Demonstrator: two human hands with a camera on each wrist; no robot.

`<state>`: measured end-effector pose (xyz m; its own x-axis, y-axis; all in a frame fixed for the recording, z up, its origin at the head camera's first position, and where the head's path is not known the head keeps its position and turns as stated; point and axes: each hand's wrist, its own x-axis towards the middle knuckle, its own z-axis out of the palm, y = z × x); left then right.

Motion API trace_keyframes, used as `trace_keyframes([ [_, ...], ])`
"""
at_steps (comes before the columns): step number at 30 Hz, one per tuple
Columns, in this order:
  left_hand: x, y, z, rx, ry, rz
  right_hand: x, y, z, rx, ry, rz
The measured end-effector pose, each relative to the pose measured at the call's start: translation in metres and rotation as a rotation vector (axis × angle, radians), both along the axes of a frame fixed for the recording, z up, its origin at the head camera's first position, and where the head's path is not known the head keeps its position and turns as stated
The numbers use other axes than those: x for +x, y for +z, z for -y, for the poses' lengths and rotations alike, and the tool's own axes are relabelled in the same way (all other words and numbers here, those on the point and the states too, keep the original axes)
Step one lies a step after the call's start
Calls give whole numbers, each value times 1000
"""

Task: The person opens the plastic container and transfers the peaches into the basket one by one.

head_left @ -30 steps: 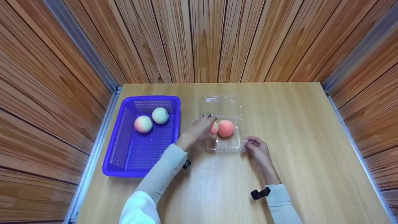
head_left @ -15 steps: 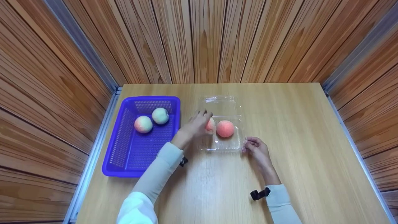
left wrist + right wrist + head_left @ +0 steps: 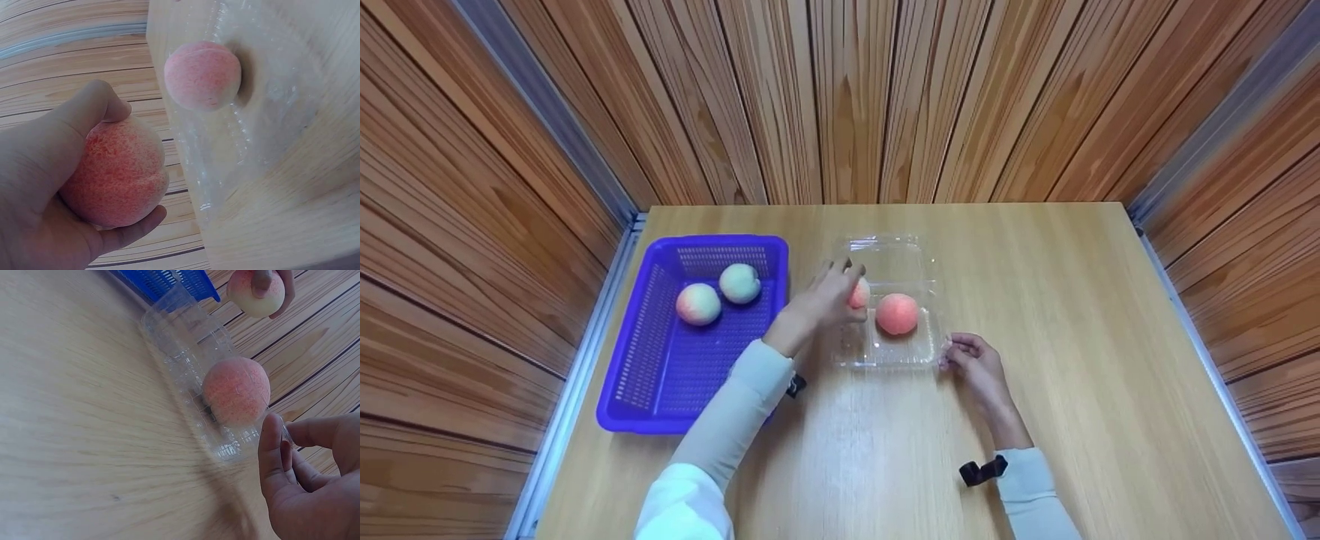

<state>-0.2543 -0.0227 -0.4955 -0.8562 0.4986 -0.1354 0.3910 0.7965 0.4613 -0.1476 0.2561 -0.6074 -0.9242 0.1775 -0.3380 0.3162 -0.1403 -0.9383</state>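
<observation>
A clear plastic clamshell box [image 3: 888,349] lies with its lid folded back on the table. One pink peach [image 3: 897,314] sits in its right part. My left hand [image 3: 826,296] grips a second peach [image 3: 125,171], thumb on one side and fingers on the other, raised over the left part of the box. At the box's front right corner, my right hand [image 3: 976,367] pinches the clear plastic edge [image 3: 286,430] between thumb and fingers. In the right wrist view the held peach shows beyond the box, near the basket.
To the left stands a blue-purple plastic basket [image 3: 615,409] with two pale peaches, one blushed [image 3: 699,304] and one whiter [image 3: 740,283]. Wood-panelled walls [image 3: 851,97] border the wooden table [image 3: 1080,322] at the back and both sides.
My left hand, with its peach, has moved a little left, away from the peach in the box. My right hand keeps its pinch on the box corner. The view has shifted slightly.
</observation>
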Motion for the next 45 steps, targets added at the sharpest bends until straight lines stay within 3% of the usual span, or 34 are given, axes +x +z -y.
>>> trace_keyframes([
  [10, -3, 8, 6, 14, -15, -39, -1, 4, -2, 25, 2, 10],
  [22, -1, 13, 16, 25, 31, 14, 0, 0, 1, 14, -2, 20],
  [35, -4, 19, 26, 7, -13, -147, -2, 0, 1, 3, -9, 9],
  [45, -6, 23, 33, -2, 14, -135, -1, 0, 5, -7, -4, -4],
])
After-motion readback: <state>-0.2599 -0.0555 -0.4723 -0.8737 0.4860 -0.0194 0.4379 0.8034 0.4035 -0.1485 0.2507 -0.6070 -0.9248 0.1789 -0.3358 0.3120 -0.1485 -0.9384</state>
